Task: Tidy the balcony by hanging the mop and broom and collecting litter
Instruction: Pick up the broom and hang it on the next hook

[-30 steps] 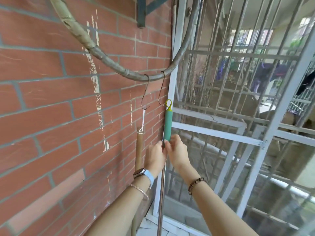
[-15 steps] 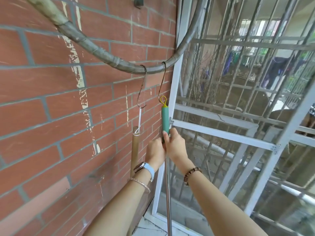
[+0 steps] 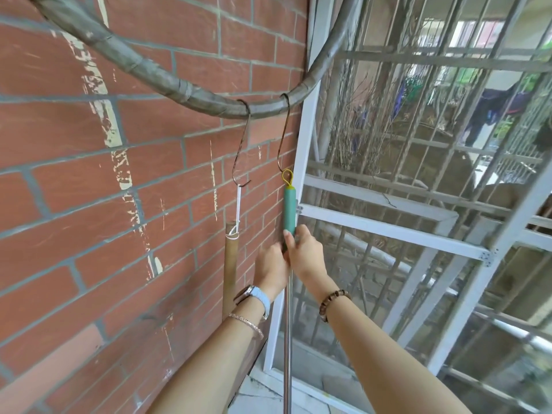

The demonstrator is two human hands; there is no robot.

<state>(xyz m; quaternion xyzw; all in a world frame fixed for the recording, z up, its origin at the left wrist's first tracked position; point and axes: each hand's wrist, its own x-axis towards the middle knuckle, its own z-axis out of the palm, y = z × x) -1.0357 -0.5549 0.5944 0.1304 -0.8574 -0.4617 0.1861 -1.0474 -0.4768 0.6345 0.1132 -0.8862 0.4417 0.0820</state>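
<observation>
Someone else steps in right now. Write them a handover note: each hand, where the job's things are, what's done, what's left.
Left hand and right hand: both gripping the metal pole with the green grip.
Its yellow loop sits at the tip of the right thin wire S-hook; whether it has caught cannot be told.
Done: the brown wooden handle hangs by its white cord from the left S-hook on the wrapped grey pipe.
Left: confirm the loop, release, collect litter.

A wrapped pipe (image 3: 167, 82) arcs across the upper frame against the brick wall (image 3: 89, 204). Two hooks (image 3: 242, 144) hang from it at centre; railings (image 3: 418, 174) fill the right.
</observation>
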